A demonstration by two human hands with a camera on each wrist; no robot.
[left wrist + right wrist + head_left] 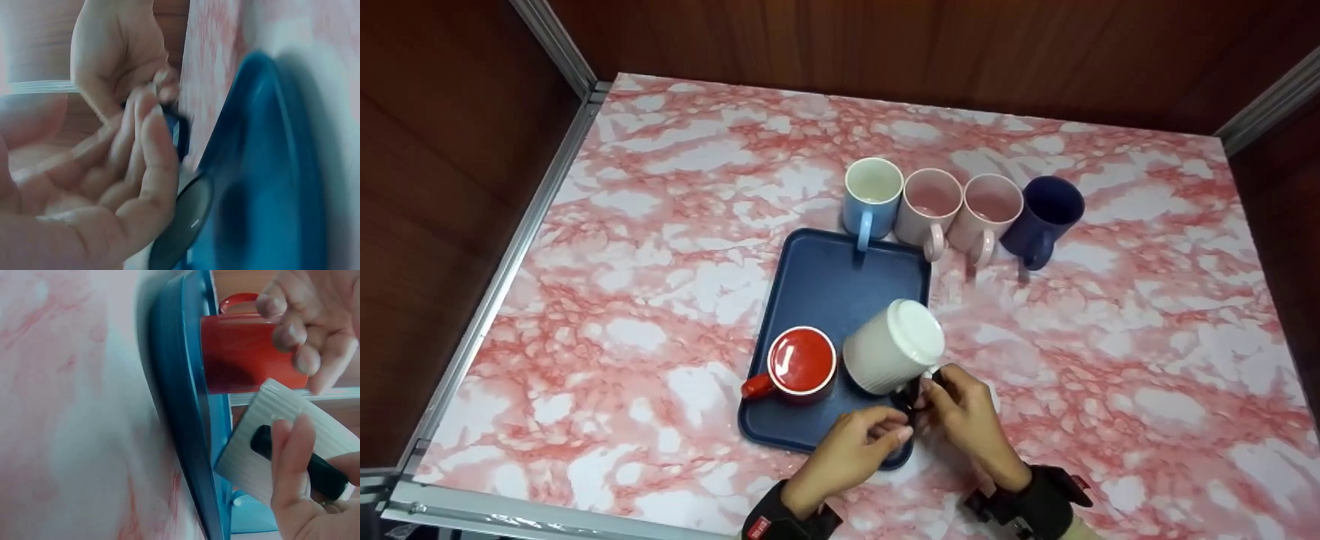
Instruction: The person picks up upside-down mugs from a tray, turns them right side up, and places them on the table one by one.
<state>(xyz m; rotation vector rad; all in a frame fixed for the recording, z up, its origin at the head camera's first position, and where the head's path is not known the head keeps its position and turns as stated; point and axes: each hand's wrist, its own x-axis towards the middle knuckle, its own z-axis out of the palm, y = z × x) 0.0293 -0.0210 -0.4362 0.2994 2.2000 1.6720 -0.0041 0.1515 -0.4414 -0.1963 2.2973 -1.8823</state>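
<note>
A white ribbed mug [885, 352] with a black handle [911, 394] is tipped over the near right part of a dark blue tray [825, 277]. My right hand [934, 382] pinches that handle; in the right wrist view a finger [287, 455] lies across the black handle [320, 475]. My left hand [896, 427] sits just left of it with loosely curled fingers that hold nothing, its fingertips [149, 124] close to the handle. A red mug [801, 361] stands upright on the tray's near left side.
Behind the tray stands a row of mugs: light blue [872, 195], two pink [931, 206] [990, 210] and dark blue [1046, 214]. The pink marbled tabletop [660, 225] is bounded by metal rails [510, 247] and wooden walls.
</note>
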